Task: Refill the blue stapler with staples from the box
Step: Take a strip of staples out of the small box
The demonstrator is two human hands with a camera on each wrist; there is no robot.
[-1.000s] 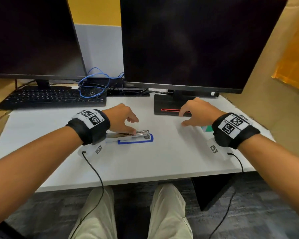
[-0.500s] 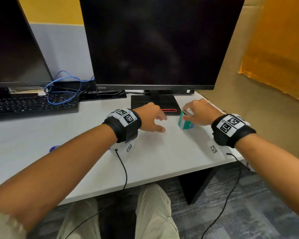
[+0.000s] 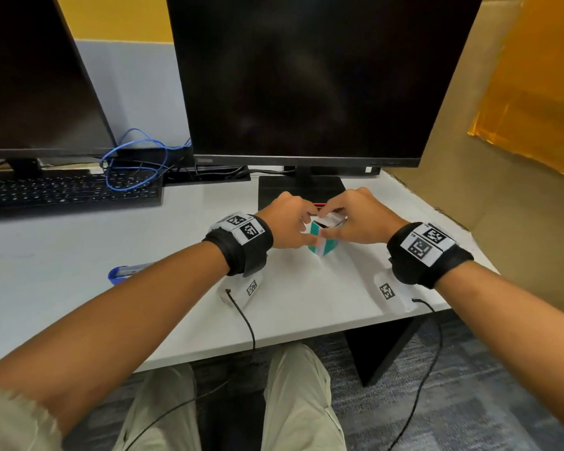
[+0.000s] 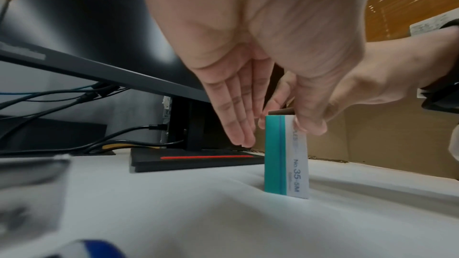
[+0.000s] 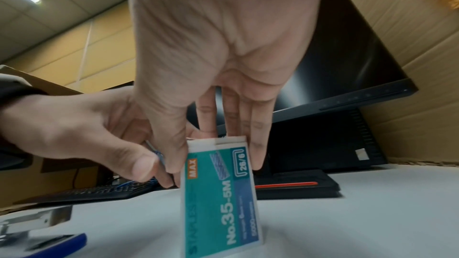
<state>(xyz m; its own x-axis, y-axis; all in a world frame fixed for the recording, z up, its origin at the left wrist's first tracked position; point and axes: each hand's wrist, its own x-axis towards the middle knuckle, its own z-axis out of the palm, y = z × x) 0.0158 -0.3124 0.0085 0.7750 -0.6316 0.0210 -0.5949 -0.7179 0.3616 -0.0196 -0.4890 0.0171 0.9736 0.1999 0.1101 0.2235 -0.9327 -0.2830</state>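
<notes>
Your right hand (image 3: 358, 219) is gripping the staple box (image 3: 323, 244) near its top, thumb against one face and fingers behind it. Your left hand (image 3: 287, 226) is pinching the opposite edge. The teal and white box is standing upright on the desk (image 3: 79, 288). The blue stapler (image 3: 124, 271) is lying well to the left, partly hidden by your forearm.

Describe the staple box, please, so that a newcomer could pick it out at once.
Start at the large right-hand monitor and drop to its black base. Just in front, on the white desk, both hands meet around the staple box. It stands on end, the only teal and white thing there, printed No.35-5M.
</notes>
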